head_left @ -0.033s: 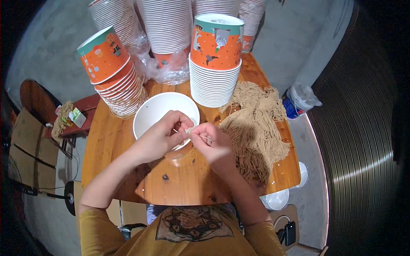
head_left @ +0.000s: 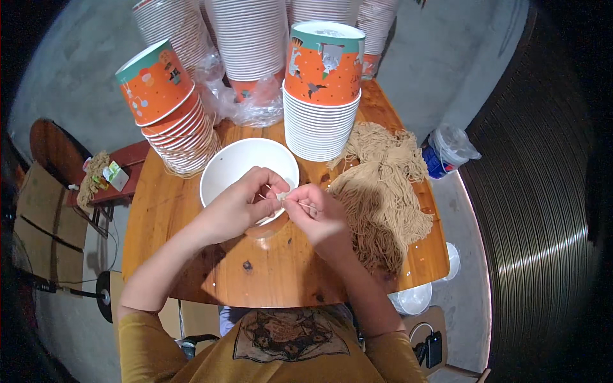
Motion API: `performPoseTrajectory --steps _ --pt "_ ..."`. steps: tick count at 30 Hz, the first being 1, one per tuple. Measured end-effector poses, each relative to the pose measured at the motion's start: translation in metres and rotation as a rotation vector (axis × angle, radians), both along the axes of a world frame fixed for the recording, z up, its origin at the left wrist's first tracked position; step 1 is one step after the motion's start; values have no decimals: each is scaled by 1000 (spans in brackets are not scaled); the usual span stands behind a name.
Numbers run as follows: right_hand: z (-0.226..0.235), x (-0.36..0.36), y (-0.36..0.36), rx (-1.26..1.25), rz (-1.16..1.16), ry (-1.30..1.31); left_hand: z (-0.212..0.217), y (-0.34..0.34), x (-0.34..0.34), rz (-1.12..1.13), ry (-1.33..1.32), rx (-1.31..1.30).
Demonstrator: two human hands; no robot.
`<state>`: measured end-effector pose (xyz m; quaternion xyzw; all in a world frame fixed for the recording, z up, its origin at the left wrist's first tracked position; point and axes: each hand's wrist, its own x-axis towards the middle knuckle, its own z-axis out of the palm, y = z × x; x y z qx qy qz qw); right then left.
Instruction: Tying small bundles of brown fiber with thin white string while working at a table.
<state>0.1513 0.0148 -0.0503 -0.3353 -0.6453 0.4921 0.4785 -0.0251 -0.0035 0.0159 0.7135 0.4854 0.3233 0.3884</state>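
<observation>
A white paper bowl (head_left: 239, 167) lies on the wooden table (head_left: 191, 268) in front of me. My left hand (head_left: 242, 205) rests over the bowl's near rim, its fingers pinched at the edge. My right hand (head_left: 319, 218) meets it fingertip to fingertip and pinches a thin tan string (head_left: 308, 205) at that same spot on the rim. A big loose pile of tan strings (head_left: 383, 191) lies just right of my right hand.
Stacks of orange printed paper bowls stand behind the white bowl: one at the left (head_left: 169, 115), one at the centre right (head_left: 322, 89), taller white stacks (head_left: 249, 38) at the back with crumpled plastic wrap (head_left: 246, 105). A plastic bottle (head_left: 447, 150) sits off the table's right edge.
</observation>
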Motion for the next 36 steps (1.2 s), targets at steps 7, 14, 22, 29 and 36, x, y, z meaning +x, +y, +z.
performPoseTrajectory --steps 7,14,22,29,36 --pt "4 0 -3 76 -44 -53 0 13 -8 -38 -79 -328" --pt "9 3 -3 404 -183 -218 -6 23 -13 -73 -187 -498" --pt "7 2 -9 281 -164 -142 1 -11 15 18 275 518" --pt "2 2 -8 217 -153 -138 0 -7 7 -23 271 390" --pt "-1 -2 -8 215 -170 -112 -4 -8 12 0 258 472"
